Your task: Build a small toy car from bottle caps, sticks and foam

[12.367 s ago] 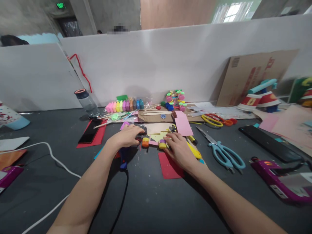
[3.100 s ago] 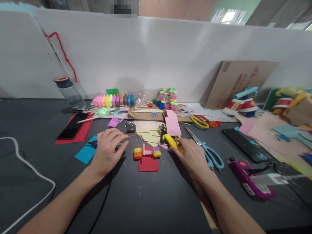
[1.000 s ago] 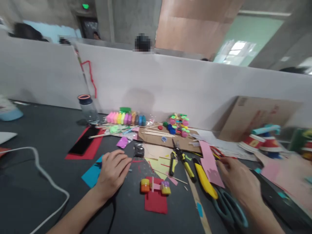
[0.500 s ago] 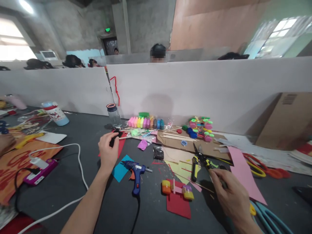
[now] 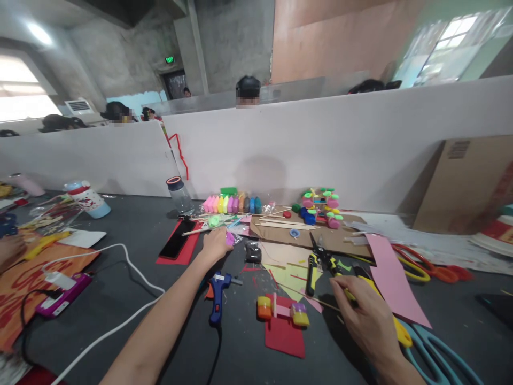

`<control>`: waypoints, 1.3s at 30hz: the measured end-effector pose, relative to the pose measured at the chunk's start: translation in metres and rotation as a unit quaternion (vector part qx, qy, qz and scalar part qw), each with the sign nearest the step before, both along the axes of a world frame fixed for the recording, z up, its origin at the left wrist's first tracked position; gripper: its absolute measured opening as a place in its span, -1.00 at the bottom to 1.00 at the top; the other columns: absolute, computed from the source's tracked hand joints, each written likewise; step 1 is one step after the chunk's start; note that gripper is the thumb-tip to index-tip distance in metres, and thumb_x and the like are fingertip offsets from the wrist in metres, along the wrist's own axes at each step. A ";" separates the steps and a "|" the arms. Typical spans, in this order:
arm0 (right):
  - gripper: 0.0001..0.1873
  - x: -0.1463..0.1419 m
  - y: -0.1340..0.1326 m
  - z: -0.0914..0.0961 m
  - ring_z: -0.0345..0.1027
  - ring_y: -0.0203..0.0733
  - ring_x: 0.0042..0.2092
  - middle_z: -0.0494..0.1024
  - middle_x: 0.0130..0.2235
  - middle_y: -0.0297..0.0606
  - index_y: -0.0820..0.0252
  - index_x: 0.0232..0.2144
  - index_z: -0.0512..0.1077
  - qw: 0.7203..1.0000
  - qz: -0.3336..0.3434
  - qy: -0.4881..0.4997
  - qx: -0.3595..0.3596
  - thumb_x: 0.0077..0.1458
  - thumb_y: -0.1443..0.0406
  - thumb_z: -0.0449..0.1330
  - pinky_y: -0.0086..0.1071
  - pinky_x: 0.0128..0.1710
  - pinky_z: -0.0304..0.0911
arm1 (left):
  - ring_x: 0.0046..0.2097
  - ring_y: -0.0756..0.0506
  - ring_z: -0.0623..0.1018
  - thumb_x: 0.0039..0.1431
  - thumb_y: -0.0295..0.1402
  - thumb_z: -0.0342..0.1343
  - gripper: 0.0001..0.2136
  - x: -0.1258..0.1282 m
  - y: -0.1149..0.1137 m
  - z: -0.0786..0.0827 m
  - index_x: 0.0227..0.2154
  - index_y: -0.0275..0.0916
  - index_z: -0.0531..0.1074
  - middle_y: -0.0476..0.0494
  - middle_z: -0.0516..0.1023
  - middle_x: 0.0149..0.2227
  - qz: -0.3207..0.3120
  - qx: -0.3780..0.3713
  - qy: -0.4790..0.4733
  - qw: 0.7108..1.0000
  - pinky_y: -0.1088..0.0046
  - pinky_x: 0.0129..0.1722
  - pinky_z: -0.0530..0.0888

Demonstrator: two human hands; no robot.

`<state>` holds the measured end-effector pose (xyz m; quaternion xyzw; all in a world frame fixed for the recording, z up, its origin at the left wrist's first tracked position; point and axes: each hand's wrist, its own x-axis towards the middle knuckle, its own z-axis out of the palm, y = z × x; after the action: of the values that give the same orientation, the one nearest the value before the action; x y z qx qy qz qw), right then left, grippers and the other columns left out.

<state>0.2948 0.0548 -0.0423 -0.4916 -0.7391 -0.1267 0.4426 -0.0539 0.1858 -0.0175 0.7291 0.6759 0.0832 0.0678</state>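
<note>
My left hand [image 5: 215,245] reaches over the table, at a small purple packet [image 5: 230,238]. Its fingertips are mostly hidden, so I cannot see whether they grip the packet. A black phone [image 5: 176,239] on red paper lies left of this hand. Just below it is a blue hot glue gun [image 5: 217,297]. My right hand [image 5: 366,315] has its fingers curled around one handle of yellow-and-black pliers [image 5: 311,272], which lie on the table with jaws pointing away. A small model with clay wheels [image 5: 282,309] rests on red paper between my hands.
Behind stand a clear bottle [image 5: 180,197], a row of coloured clay packs [image 5: 234,204] and a colourful wheeled model [image 5: 320,203]. Blue-handled scissors [image 5: 430,347] and pink paper [image 5: 396,278] lie right. A white cable [image 5: 132,272] crosses the left side. A white partition [image 5: 340,139] closes the back.
My left hand has moved right from the phone to the purple packet, uncovering the phone. My right hand stays by the pliers. The view has shifted slightly.
</note>
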 end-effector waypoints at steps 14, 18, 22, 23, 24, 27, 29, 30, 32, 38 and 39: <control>-0.83 -0.010 -0.003 0.006 0.47 -0.18 -0.35 0.56 -0.36 -0.26 0.12 -0.31 0.41 1.000 0.025 -0.002 0.007 0.34 0.24 0.10 -0.33 -0.33 0.31 | 0.03 -0.20 0.56 0.34 -0.24 0.16 -0.67 -0.028 -0.026 0.002 0.10 -0.25 0.43 -0.25 0.50 0.11 -0.066 0.173 -0.070 0.980 0.08 0.00 0.57; -0.84 -0.011 -0.004 0.007 0.47 -0.16 -0.34 0.56 -0.36 -0.26 0.11 -0.31 0.41 1.000 0.024 0.002 0.004 0.34 0.24 0.10 -0.32 -0.31 0.32 | 0.05 -0.21 0.56 0.35 -0.25 0.16 -0.67 -0.041 -0.004 0.019 0.11 -0.23 0.42 -0.25 0.49 0.13 -0.013 0.200 -0.065 0.978 0.07 0.01 0.56; -0.82 -0.010 -0.005 0.009 0.48 -0.15 -0.35 0.57 -0.36 -0.25 0.10 -0.32 0.42 1.000 0.019 0.009 0.001 0.34 0.24 0.09 -0.30 -0.31 0.32 | 0.03 -0.20 0.56 0.35 -0.24 0.16 -0.67 -0.042 0.012 0.032 0.10 -0.24 0.43 -0.25 0.50 0.12 -0.004 0.172 -0.037 0.984 0.09 0.00 0.57; -0.82 -0.010 -0.005 0.009 0.47 -0.15 -0.35 0.57 -0.37 -0.26 0.10 -0.33 0.42 1.000 0.019 0.010 0.001 0.34 0.24 0.09 -0.30 -0.32 0.32 | 0.03 -0.20 0.56 0.35 -0.24 0.16 -0.67 -0.041 0.015 0.033 0.10 -0.24 0.43 -0.25 0.50 0.11 -0.003 0.158 -0.027 0.987 0.09 0.00 0.57; -0.82 -0.009 -0.005 0.009 0.47 -0.16 -0.35 0.56 -0.37 -0.26 0.10 -0.33 0.42 1.000 0.019 0.011 0.000 0.33 0.24 0.09 -0.31 -0.33 0.32 | 0.03 -0.20 0.57 0.34 -0.24 0.16 -0.67 -0.040 0.017 0.033 0.10 -0.24 0.43 -0.25 0.50 0.11 -0.003 0.143 -0.016 0.990 0.09 0.00 0.57; -0.82 -0.010 -0.004 0.009 0.45 -0.18 -0.36 0.55 -0.38 -0.28 0.10 -0.33 0.42 1.000 0.023 0.013 -0.004 0.34 0.25 0.10 -0.33 -0.34 0.31 | 0.03 -0.21 0.56 0.34 -0.23 0.17 -0.66 -0.035 0.023 0.032 0.10 -0.25 0.42 -0.25 0.50 0.11 -0.007 0.100 0.014 0.995 0.08 0.00 0.56; -0.83 -0.010 -0.005 0.009 0.45 -0.19 -0.35 0.55 -0.38 -0.29 0.10 -0.32 0.42 1.000 0.026 0.014 -0.005 0.34 0.25 0.09 -0.34 -0.34 0.31 | 0.04 -0.21 0.56 0.34 -0.23 0.17 -0.66 -0.032 0.029 0.033 0.10 -0.25 0.42 -0.25 0.50 0.12 -0.011 0.083 0.028 0.996 0.07 0.00 0.56; -0.82 -0.011 -0.005 0.009 0.44 -0.20 -0.35 0.54 -0.37 -0.29 0.10 -0.32 0.42 1.000 0.027 0.016 -0.004 0.35 0.25 0.09 -0.35 -0.33 0.31 | 0.04 -0.21 0.56 0.34 -0.23 0.16 -0.66 -0.030 0.034 0.034 0.10 -0.24 0.43 -0.25 0.50 0.12 -0.013 0.078 0.032 0.996 0.08 0.01 0.56; -0.82 -0.012 -0.006 0.009 0.44 -0.20 -0.35 0.54 -0.37 -0.29 0.10 -0.32 0.42 0.999 0.029 0.019 -0.003 0.35 0.24 0.09 -0.35 -0.33 0.31 | 0.04 -0.20 0.56 0.35 -0.24 0.15 -0.67 -0.025 0.044 0.038 0.10 -0.23 0.43 -0.25 0.50 0.12 -0.023 0.071 0.038 0.996 0.09 0.01 0.56; -0.80 -0.015 -0.007 0.012 0.44 -0.19 -0.38 0.52 -0.40 -0.31 0.08 -0.34 0.41 0.999 0.037 0.022 -0.013 0.36 0.24 0.08 -0.34 -0.36 0.31 | 0.03 -0.19 0.56 0.35 -0.24 0.15 -0.68 0.006 0.078 0.052 0.09 -0.22 0.43 -0.25 0.50 0.12 -0.071 0.063 0.047 0.994 0.10 0.00 0.56; -0.80 -0.016 -0.007 0.013 0.44 -0.19 -0.38 0.52 -0.41 -0.31 0.08 -0.34 0.41 0.999 0.037 0.023 -0.014 0.36 0.24 0.08 -0.33 -0.37 0.31 | 0.03 -0.20 0.56 0.35 -0.24 0.15 -0.68 0.015 0.083 0.054 0.10 -0.23 0.43 -0.25 0.50 0.12 -0.081 0.062 0.048 0.994 0.09 0.00 0.57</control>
<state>0.2792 0.0479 -0.0298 -0.4725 -0.7485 -0.0887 0.4567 -0.0390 0.2690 0.0363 0.7873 0.6107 0.0845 -0.0035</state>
